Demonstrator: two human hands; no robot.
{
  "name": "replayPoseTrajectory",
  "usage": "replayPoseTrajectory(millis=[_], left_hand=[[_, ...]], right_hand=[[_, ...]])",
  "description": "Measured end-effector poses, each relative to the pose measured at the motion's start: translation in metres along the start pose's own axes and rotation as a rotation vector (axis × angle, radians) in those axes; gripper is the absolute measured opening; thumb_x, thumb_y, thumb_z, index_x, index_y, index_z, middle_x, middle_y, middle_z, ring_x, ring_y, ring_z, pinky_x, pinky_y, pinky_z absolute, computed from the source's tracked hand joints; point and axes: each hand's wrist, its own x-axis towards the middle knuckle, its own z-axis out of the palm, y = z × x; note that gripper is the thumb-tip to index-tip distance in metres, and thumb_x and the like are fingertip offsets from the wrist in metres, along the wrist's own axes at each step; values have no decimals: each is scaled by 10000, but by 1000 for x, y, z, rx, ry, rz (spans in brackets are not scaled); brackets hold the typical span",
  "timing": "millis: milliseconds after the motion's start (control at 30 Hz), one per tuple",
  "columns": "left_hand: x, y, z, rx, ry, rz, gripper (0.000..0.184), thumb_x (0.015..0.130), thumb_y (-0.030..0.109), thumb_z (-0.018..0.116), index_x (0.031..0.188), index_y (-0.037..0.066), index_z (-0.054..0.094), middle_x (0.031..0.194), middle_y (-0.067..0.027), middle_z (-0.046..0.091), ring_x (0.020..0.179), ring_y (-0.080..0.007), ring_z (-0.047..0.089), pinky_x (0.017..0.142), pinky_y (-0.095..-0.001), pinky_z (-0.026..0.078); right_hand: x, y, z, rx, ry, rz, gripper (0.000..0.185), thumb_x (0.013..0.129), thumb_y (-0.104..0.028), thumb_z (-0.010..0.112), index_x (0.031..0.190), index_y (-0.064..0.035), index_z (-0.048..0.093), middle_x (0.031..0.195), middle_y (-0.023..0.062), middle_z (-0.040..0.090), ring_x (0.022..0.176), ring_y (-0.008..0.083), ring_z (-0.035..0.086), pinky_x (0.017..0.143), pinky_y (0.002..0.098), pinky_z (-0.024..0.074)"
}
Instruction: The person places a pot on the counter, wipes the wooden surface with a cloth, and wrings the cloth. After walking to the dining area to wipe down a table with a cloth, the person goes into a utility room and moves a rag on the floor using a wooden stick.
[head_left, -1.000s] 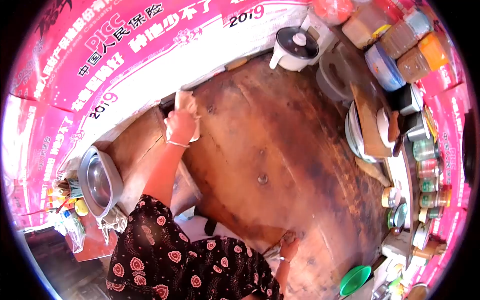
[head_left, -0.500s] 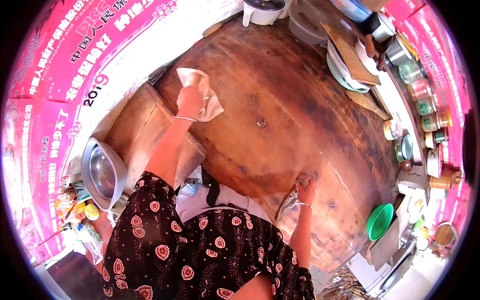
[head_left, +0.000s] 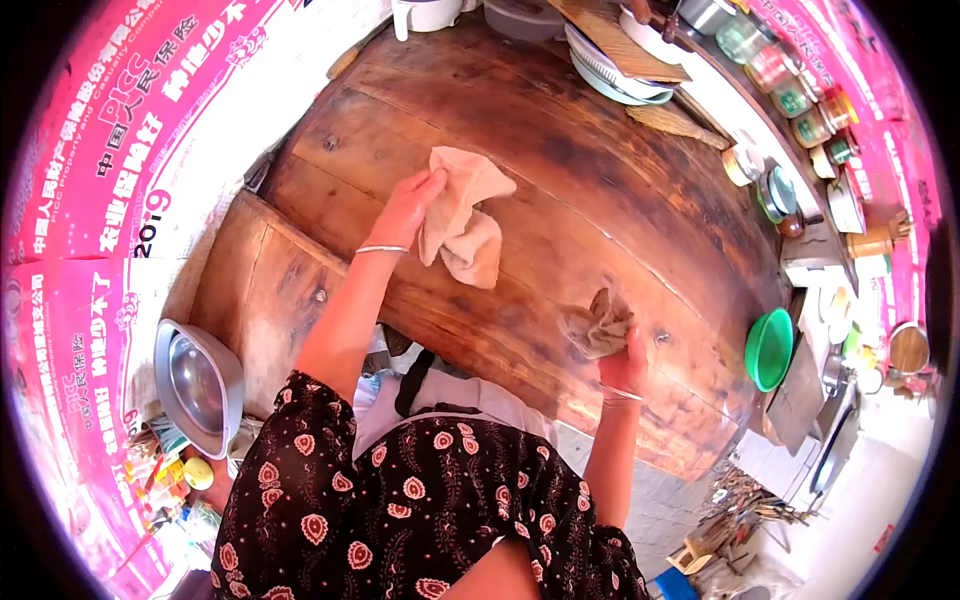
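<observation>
Planked wood table [head_left: 560,215], stained and grainy, fills mid-frame. Left hand [head_left: 408,205] pinches beige cloth [head_left: 463,205] by its edge, just above centre; right hand [head_left: 627,370] grips crumpled brown rag [head_left: 600,326], right of centre, fingers partly hidden. Both look light, limp, unbreakable; bunched hold probably beats a corner. Green bowl [head_left: 768,350], right: smooth, round.

Bare tabletop [head_left: 545,235] leaves a passage between the left hand [head_left: 408,205] with its pale cloth [head_left: 465,205] and the right hand [head_left: 626,366] with its brown cloth [head_left: 600,325]. Beyond both, the wood runs unobstructed to the stacked bowls [head_left: 600,75] and wooden board [head_left: 630,45]. A green bowl [head_left: 769,350] blocks part of the right edge; a grey basin [head_left: 200,390] stands in the way at the near left.
</observation>
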Motion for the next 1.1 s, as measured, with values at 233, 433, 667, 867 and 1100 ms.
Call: replayPoseTrajectory(millis=[233, 433, 667, 867, 1100], left_hand=[[-6, 16, -14, -203, 158, 169, 267, 805, 130, 536, 1041, 7, 541, 958, -52, 584, 873, -153, 549, 787, -297, 428], [-21, -38, -44, 774, 576, 85, 334, 725, 117, 597, 1019, -29, 538, 915, -73, 583, 840, -164, 548, 761, -295, 440], [-71, -74, 80, 709, -152, 84, 434, 724, 69, 601, 1136, -9, 490, 1013, -73, 556, 908, -144, 534, 801, -252, 432], [-98, -90, 172, 480, -569, -78, 525, 756, 4, 569, 1249, 58, 398, 1185, -69, 462, 1057, -142, 463, 858, -278, 415], [-119, -98, 199, 485, -529, -166, 166, 771, -7, 528, 928, 14, 577, 843, 14, 565, 726, -76, 501, 648, -206, 413]], right_hand=[[-26, -13, -12, -120, 36, -165, 260, 760, -74, 561, 1008, 3, 546, 956, 84, 588, 933, 182, 530, 868, 323, 387], [-33, -27, -4, -318, 147, -266, 164, 750, -10, 543, 911, 4, 574, 899, 46, 596, 862, 121, 522, 804, 261, 383], [-35, -27, -22, -500, 92, -252, 225, 723, 6, 600, 940, -54, 595, 1014, 34, 569, 1005, 137, 475, 887, 279, 346], [-62, -43, -6, -447, -102, -125, 257, 713, 7, 574, 962, -55, 593, 1056, 65, 542, 1120, 172, 405, 950, 298, 304], [-81, -46, -28, -434, -37, -217, 225, 754, 14, 519, 966, -24, 585, 1053, 29, 538, 987, 101, 480, 865, 247, 374]])
